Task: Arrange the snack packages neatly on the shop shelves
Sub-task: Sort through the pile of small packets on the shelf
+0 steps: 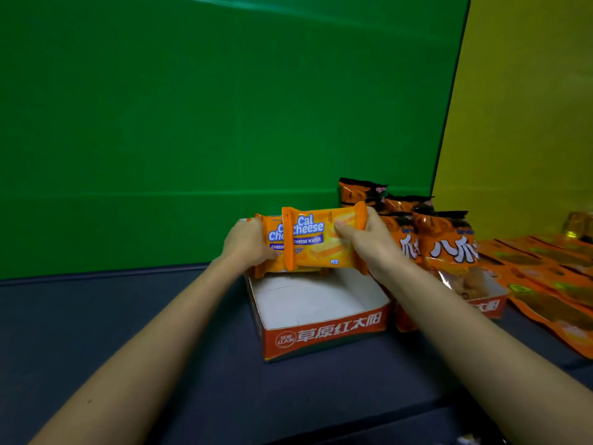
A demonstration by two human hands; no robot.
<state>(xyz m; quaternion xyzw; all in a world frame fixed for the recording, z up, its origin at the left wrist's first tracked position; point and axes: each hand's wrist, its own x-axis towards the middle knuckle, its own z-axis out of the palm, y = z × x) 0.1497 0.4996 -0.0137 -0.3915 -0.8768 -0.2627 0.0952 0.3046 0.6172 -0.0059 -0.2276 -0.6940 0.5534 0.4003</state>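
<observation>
Placement: gripping front pack (321, 239) in right hand (364, 240), rear pack (272, 244) in left hand (247, 244); next likely needing upright seating in tray (324, 334).

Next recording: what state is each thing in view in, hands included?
Front orange Cal Cheese wafer packet: upright, gripped by right hand.
Rear orange Cal Cheese wafer packet: upright, partly hidden, gripped by left hand.
Red-and-white cardboard display tray: open-topped, visible floor bare.
Orange-and-black snack bags: standing upright in second tray.
Flat orange pouches: lying overlapped on dark blue surface.
</observation>
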